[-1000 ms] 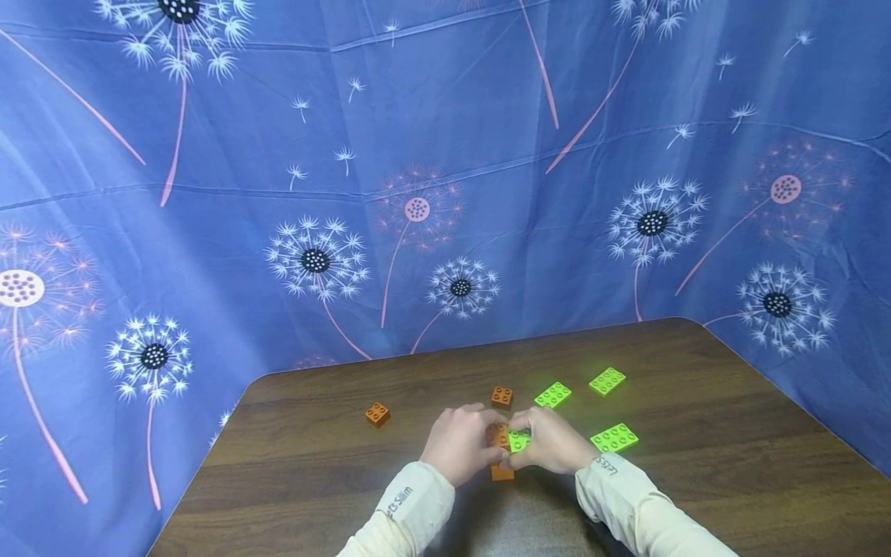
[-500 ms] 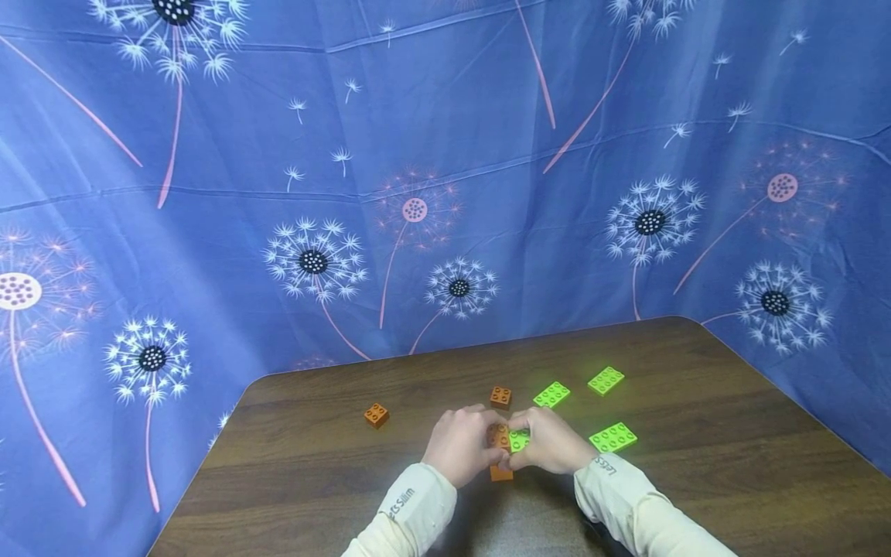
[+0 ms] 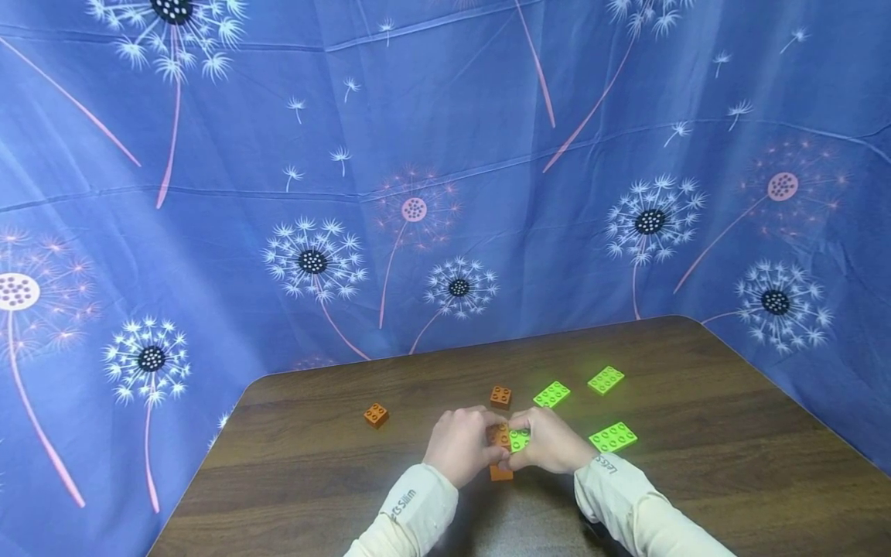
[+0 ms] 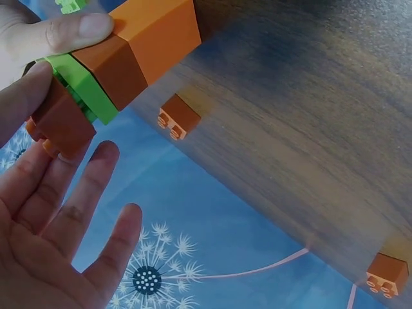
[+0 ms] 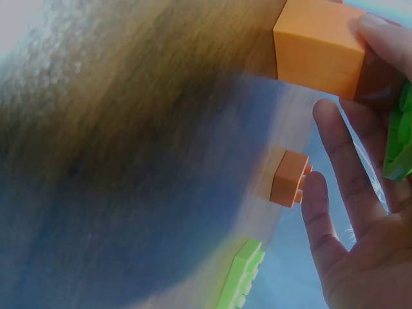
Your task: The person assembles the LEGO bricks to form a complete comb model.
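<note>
The left hand (image 3: 455,445) and right hand (image 3: 553,442) pinch an orange-and-green toy-brick stack (image 4: 119,69), partly hiding it; whether it touches the wood-grain table (image 3: 299,483) is unclear. Blue dandelion-print cloth (image 3: 452,100) hangs behind.

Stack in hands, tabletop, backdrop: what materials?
Stack: likely moulded plastic, smooth satin finish; flat solid-colour faces, crisp edges, round studs.
Tabletop: wood or wood-look laminate, can't tell which; brown grain streaks, soft sheen.
Backdrop: probably thin printed fabric, fairly matte; creases and soft folds run through the dandelion pattern.
</note>
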`<state>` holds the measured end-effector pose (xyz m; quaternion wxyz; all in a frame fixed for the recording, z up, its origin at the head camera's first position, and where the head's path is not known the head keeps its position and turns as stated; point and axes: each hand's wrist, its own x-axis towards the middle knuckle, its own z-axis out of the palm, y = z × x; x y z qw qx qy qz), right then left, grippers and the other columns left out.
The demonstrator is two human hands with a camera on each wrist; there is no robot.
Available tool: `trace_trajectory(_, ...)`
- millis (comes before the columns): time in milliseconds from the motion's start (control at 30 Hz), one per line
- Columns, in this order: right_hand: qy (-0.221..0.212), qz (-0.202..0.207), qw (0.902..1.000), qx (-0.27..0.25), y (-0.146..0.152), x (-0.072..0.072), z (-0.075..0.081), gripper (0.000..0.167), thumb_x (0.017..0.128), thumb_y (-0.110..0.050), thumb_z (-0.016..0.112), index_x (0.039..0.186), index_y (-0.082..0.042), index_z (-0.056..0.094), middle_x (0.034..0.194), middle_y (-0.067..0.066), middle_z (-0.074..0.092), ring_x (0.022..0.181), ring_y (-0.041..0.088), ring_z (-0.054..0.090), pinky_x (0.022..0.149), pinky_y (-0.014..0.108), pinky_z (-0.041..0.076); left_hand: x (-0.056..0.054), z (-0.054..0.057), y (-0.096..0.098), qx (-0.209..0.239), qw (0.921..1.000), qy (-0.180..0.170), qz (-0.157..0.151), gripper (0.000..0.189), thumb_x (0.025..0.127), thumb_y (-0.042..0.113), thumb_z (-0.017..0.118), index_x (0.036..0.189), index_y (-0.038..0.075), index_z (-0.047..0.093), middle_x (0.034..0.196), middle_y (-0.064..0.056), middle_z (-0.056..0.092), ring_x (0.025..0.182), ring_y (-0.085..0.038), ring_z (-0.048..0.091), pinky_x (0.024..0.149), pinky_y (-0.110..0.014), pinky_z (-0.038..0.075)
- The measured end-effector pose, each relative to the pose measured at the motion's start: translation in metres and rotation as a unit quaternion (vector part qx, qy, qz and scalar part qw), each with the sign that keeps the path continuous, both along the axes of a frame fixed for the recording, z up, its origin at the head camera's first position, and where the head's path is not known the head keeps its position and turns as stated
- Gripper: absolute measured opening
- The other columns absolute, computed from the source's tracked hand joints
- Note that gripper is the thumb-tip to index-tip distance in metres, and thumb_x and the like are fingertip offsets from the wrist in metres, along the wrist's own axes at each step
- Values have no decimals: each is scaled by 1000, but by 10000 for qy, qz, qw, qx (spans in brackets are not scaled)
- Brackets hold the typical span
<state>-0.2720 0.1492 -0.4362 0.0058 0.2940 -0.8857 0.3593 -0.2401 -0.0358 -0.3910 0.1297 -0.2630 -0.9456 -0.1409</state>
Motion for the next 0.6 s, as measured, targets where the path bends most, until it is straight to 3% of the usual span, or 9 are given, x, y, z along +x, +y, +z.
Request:
trace_trajectory(233,-66,-34,10000,-22,-1,-1,-2,28,64,-23,93,85,-18,76,100,-1,76,89,16,67,81,34,54,0,2,1,34,9998,-153,144,39,72,29,91,108,21,80,93,7,76,69,-5,61,62,-25,46)
trace_trajectory(600,-72,-25,10000,11,-1,-1,-1,28,64,-25,93,85,-18,75,98,-2,75,89,18,67,78,33,54,-1,3,4,178,9988,-328,309,38,71,25,92,107,18,81,93,1,77,68,-12,63,56,-26,47)
